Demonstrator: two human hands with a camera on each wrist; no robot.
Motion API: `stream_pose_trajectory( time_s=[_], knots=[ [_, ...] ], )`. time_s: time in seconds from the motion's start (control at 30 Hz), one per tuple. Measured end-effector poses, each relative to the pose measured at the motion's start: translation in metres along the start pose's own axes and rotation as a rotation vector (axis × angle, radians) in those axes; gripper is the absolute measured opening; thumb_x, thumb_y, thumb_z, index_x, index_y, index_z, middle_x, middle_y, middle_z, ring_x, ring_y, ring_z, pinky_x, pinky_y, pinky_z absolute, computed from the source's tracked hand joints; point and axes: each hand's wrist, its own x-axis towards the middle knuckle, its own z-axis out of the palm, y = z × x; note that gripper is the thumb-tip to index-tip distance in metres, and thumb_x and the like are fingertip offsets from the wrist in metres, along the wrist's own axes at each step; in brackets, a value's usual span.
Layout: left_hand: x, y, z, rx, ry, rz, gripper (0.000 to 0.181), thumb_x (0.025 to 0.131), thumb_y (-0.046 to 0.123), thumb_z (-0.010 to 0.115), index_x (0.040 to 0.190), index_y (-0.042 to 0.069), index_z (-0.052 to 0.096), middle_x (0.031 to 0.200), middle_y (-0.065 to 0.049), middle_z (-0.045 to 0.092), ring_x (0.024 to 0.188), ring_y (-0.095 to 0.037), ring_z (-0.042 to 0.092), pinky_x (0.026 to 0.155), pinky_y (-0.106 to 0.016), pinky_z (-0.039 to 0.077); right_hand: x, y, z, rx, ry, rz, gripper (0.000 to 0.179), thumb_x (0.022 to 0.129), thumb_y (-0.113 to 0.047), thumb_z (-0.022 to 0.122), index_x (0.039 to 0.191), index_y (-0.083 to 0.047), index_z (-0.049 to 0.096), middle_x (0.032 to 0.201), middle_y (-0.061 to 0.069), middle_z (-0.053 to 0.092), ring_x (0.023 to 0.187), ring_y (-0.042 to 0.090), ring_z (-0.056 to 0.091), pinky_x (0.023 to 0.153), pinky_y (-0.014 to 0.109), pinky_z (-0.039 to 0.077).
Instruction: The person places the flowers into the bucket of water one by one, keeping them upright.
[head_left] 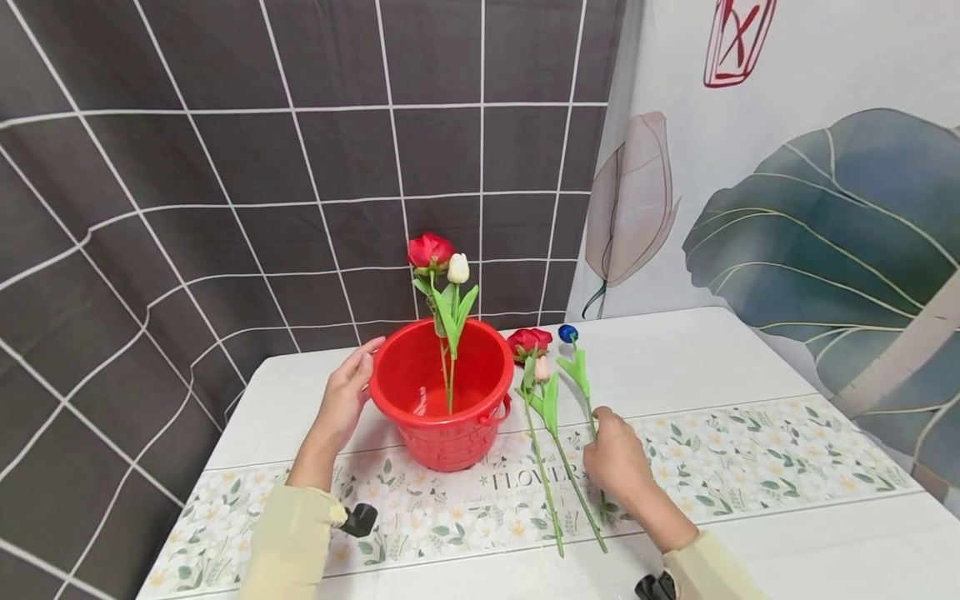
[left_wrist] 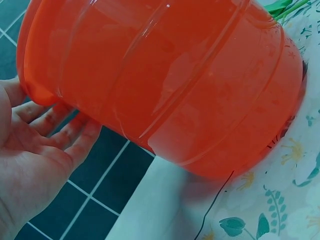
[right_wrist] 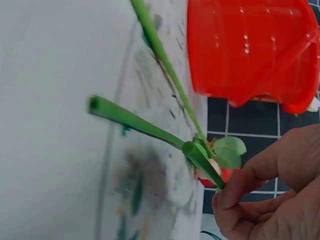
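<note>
A red plastic bucket stands on the table. My left hand is at its left side; in the left wrist view the fingers lie against the outer wall below the rim, the thumb beside it. A red rose and a white tulip stand upright in the bucket, leaning on each other. To its right, my right hand pinches the green stem of a blue flower between thumb and fingers. The stem's cut end sticks out of the grip in the right wrist view.
Left of the blue flower, another red rose and a pale pink tulip lie on the table, stems toward me. A floral band crosses the white tabletop. Behind hangs a dark gridded cloth.
</note>
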Motion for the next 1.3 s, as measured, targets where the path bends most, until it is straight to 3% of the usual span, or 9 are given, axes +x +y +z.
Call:
stream_pose_trajectory(
  time_s=[0.2,0.33,0.7,0.93,1.3],
  knots=[
    [0.0,0.001,0.0,-0.001,-0.004,0.002,0.047,0.105,0.027,0.036,0.147,0.006,0.035,0.148,-0.014,0.04,0.133,-0.029,0.041,0.096,-0.022,0.046,0.007,-0.003,-0.012,0.032,0.034,-0.018,0.052,0.078,0.011,0.05,0.13,0.017,0.043,0.072,0.011,0.055,0.054,0.016,0.049,0.045,0.027,0.042],
    [0.0,0.002,-0.001,0.003,-0.004,0.004,0.047,0.105,0.027,0.036,0.147,0.006,0.036,0.148,-0.014,0.04,0.133,-0.029,0.041,0.097,-0.023,0.046,0.009,-0.006,-0.017,0.066,0.071,-0.043,0.051,0.079,0.011,0.05,0.129,0.016,0.044,0.065,0.005,0.049,0.05,0.014,0.044,0.042,0.025,0.036],
    [0.0,0.001,0.0,0.005,0.001,-0.003,0.047,0.105,0.026,0.037,0.147,0.005,0.036,0.147,-0.014,0.041,0.132,-0.029,0.042,0.096,-0.021,0.047,0.018,-0.012,-0.02,0.169,0.158,-0.115,0.045,0.081,0.008,0.052,0.126,0.011,0.049,0.077,0.008,0.055,0.063,0.015,0.05,0.054,0.023,0.042],
    [0.001,-0.001,0.0,0.005,-0.002,-0.001,0.047,0.105,0.026,0.037,0.147,0.006,0.036,0.147,-0.015,0.042,0.132,-0.029,0.043,0.096,-0.022,0.047,0.022,-0.019,-0.024,0.314,0.15,-0.092,0.043,0.084,0.008,0.052,0.127,0.009,0.048,0.082,0.011,0.055,0.055,0.012,0.057,0.05,0.022,0.047],
    [0.002,-0.001,-0.001,0.007,-0.003,0.006,0.047,0.105,0.026,0.036,0.147,0.004,0.036,0.147,-0.015,0.041,0.132,-0.03,0.042,0.098,-0.025,0.046,0.03,-0.032,-0.023,0.404,0.195,-0.092,0.043,0.086,0.007,0.057,0.128,0.003,0.05,0.087,0.013,0.057,0.055,0.007,0.057,0.054,0.022,0.05]
  ],
)
